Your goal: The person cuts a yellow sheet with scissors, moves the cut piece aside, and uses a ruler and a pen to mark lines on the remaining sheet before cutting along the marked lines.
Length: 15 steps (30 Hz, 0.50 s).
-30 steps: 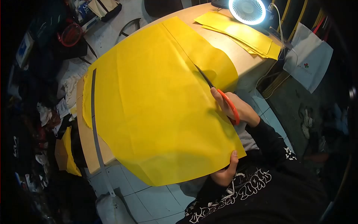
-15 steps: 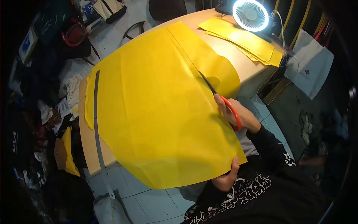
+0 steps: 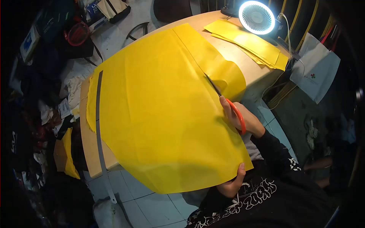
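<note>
A large yellow sheet point(image 3: 163, 114) covers much of the table and hangs over its near edge. My right hand point(image 3: 237, 116) is closed round the red-orange handles of the scissors point(image 3: 236, 114). Their dark blades lie at a line across the sheet, with the tips at the end of the part that shows. To the right of the blades the sheet bulges up in a curved fold. At the sheet's near right corner my left hand point(image 3: 232, 185) pinches the edge, thumb on top and fingers hidden beneath. A long metal ruler point(image 3: 99, 133) lies along the sheet's left side.
On the wooden table point(image 3: 266, 74) are a stack of yellow pieces point(image 3: 249, 41) and a lit round fan point(image 3: 257, 17). A white bag point(image 3: 315, 68) hangs at the right. Clutter fills the left side. Part of another person's arm point(image 3: 320, 164) shows at the lower right.
The view has shifted slightly. Both hands keep nearly the same places on the sheet and scissors, and the blades look a little more closed.
</note>
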Each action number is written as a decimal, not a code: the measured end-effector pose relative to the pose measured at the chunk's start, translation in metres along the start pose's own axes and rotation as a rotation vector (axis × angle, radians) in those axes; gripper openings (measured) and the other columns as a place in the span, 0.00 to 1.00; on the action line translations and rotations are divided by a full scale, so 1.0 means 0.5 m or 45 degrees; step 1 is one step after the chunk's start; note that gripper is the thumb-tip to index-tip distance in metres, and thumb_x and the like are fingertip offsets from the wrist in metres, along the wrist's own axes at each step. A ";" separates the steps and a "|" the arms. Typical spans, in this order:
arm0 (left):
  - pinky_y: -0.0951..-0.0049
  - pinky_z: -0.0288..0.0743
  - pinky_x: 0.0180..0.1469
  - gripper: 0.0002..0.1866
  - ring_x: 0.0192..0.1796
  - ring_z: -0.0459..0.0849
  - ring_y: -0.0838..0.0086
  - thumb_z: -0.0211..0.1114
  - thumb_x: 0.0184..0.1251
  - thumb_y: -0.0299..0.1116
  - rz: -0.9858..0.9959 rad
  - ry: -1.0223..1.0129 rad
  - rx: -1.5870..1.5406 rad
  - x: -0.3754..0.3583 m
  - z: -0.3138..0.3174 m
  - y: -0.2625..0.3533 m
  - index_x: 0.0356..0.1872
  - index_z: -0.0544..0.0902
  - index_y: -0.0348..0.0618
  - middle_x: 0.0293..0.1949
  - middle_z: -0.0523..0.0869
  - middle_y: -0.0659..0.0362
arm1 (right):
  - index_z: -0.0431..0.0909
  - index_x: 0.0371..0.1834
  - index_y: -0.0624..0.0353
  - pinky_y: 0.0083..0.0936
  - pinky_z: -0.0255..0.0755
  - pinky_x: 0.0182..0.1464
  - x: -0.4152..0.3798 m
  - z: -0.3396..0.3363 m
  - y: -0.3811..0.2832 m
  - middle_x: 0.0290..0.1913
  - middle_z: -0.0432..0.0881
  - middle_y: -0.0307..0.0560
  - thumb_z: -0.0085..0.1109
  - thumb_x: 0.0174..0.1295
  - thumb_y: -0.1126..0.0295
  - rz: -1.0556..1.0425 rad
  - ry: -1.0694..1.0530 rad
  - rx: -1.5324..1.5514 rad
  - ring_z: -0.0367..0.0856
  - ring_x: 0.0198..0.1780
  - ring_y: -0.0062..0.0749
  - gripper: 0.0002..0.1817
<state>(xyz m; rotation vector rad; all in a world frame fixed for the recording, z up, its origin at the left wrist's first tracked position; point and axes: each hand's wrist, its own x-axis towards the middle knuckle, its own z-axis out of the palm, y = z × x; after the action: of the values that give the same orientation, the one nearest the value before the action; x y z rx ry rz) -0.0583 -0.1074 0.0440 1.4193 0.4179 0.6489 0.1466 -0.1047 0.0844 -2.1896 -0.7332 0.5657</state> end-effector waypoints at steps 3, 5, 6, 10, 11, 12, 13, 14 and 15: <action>0.69 0.78 0.45 0.07 0.37 0.85 0.68 0.70 0.60 0.24 0.039 0.015 -0.002 0.000 0.001 0.007 0.38 0.84 0.34 0.35 0.86 0.55 | 0.63 0.23 0.68 0.37 0.61 0.28 0.000 0.008 0.007 0.16 0.60 0.55 0.30 0.76 0.42 0.007 0.010 0.019 0.59 0.20 0.37 0.37; 0.69 0.78 0.45 0.07 0.37 0.85 0.67 0.70 0.60 0.24 0.089 -0.008 0.041 0.002 -0.002 0.009 0.38 0.84 0.34 0.34 0.86 0.55 | 0.64 0.24 0.69 0.37 0.61 0.29 0.002 0.012 0.012 0.16 0.61 0.55 0.30 0.76 0.42 0.004 0.031 0.020 0.60 0.21 0.37 0.37; 0.69 0.78 0.45 0.07 0.37 0.85 0.67 0.70 0.60 0.24 0.096 -0.026 0.067 0.001 -0.003 0.009 0.38 0.84 0.34 0.34 0.87 0.54 | 0.64 0.24 0.69 0.37 0.61 0.30 0.003 0.015 0.014 0.17 0.61 0.56 0.30 0.76 0.42 0.001 0.042 0.021 0.60 0.21 0.37 0.37; 0.69 0.78 0.46 0.07 0.37 0.85 0.66 0.70 0.60 0.24 0.092 -0.080 0.100 -0.004 -0.007 0.009 0.38 0.84 0.33 0.35 0.87 0.54 | 0.64 0.16 0.71 0.44 0.60 0.24 0.006 0.032 0.025 0.12 0.65 0.64 0.28 0.74 0.37 -0.082 0.155 0.021 0.65 0.15 0.52 0.44; 0.69 0.78 0.46 0.07 0.37 0.86 0.66 0.70 0.60 0.24 0.081 -0.088 0.091 -0.006 -0.007 0.009 0.39 0.84 0.33 0.35 0.87 0.54 | 0.64 0.16 0.71 0.44 0.60 0.24 0.007 0.034 0.029 0.12 0.65 0.64 0.28 0.74 0.37 -0.094 0.166 0.029 0.65 0.15 0.52 0.44; 0.69 0.78 0.46 0.08 0.38 0.86 0.66 0.69 0.61 0.24 0.075 -0.083 0.047 -0.006 -0.006 0.012 0.39 0.84 0.33 0.36 0.87 0.54 | 0.64 0.16 0.71 0.45 0.60 0.24 0.007 0.034 0.027 0.12 0.64 0.64 0.27 0.74 0.37 -0.106 0.178 0.036 0.65 0.16 0.52 0.44; 0.69 0.78 0.47 0.08 0.38 0.86 0.67 0.69 0.61 0.24 0.070 -0.077 0.002 -0.004 -0.004 0.019 0.40 0.84 0.33 0.36 0.87 0.54 | 0.66 0.21 0.71 0.42 0.63 0.29 0.004 0.029 0.021 0.16 0.67 0.65 0.28 0.75 0.38 -0.038 0.137 0.010 0.68 0.19 0.52 0.42; 0.69 0.78 0.47 0.08 0.39 0.86 0.67 0.69 0.61 0.24 0.066 -0.070 -0.041 -0.004 -0.003 0.023 0.41 0.84 0.33 0.37 0.87 0.54 | 0.69 0.26 0.72 0.40 0.66 0.33 -0.001 0.022 0.008 0.19 0.70 0.65 0.28 0.75 0.39 0.029 0.096 -0.015 0.71 0.23 0.51 0.41; 0.69 0.78 0.47 0.09 0.39 0.86 0.67 0.69 0.61 0.24 0.066 -0.075 -0.028 -0.005 -0.003 0.019 0.41 0.84 0.33 0.37 0.87 0.54 | 0.71 0.31 0.72 0.37 0.69 0.37 -0.004 0.019 0.000 0.22 0.72 0.66 0.28 0.76 0.40 0.096 0.054 -0.040 0.74 0.27 0.50 0.40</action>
<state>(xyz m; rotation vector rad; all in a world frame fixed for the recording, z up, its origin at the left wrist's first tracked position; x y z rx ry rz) -0.0627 -0.1078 0.0527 1.4287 0.3274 0.6503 0.1397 -0.1012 0.0788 -2.2590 -0.6435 0.5469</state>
